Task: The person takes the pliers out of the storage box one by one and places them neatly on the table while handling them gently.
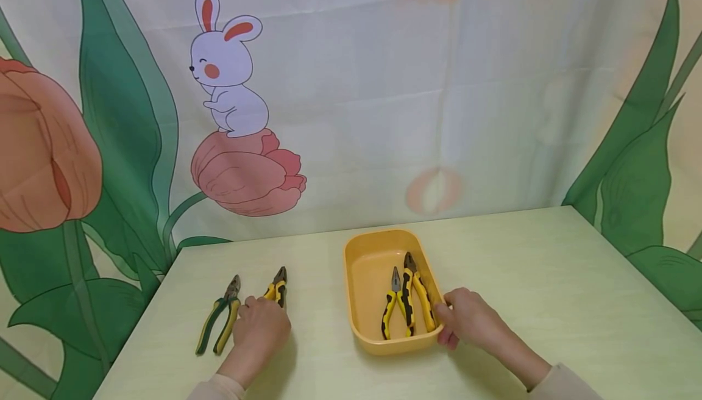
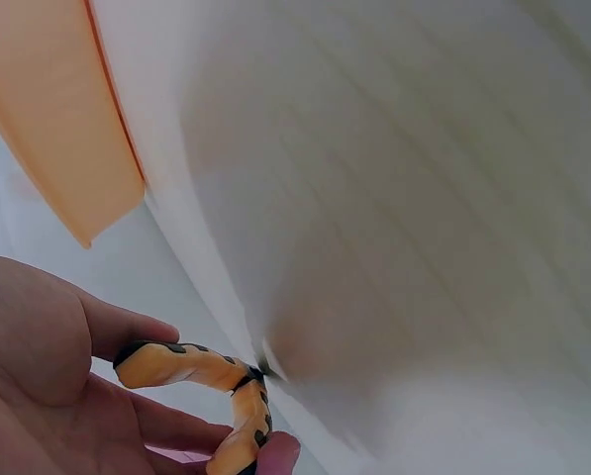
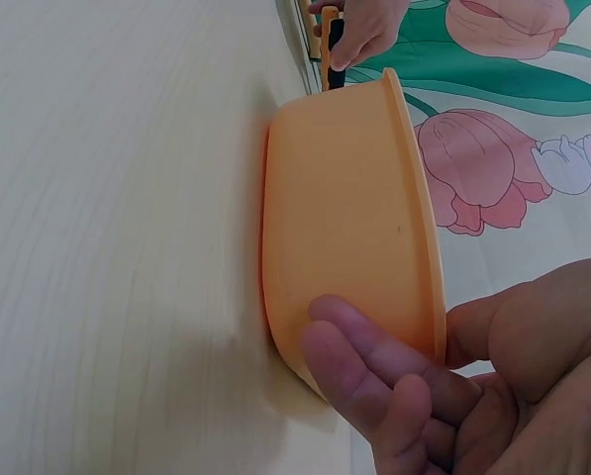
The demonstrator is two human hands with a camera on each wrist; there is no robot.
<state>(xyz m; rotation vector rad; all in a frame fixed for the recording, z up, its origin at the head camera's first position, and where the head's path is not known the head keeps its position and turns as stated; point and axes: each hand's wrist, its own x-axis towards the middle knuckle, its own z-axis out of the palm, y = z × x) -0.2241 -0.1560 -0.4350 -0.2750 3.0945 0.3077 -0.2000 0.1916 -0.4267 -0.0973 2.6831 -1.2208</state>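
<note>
My left hand grips the handles of yellow-and-black pliers, whose dark jaws point toward the wall. In the left wrist view the spread pliers handles sit between thumb and fingers. Just left of that hand lie green-and-yellow pliers, handles apart. My right hand holds the yellow plastic basin by its right rim, thumb on top and fingers against the outer wall. Inside the basin are small needle-nose pliers and larger yellow-and-black pliers, side by side.
The pale tabletop stretches right of the basin and between it and the left hand. Behind the table's back edge hangs a cloth printed with tulips and a rabbit.
</note>
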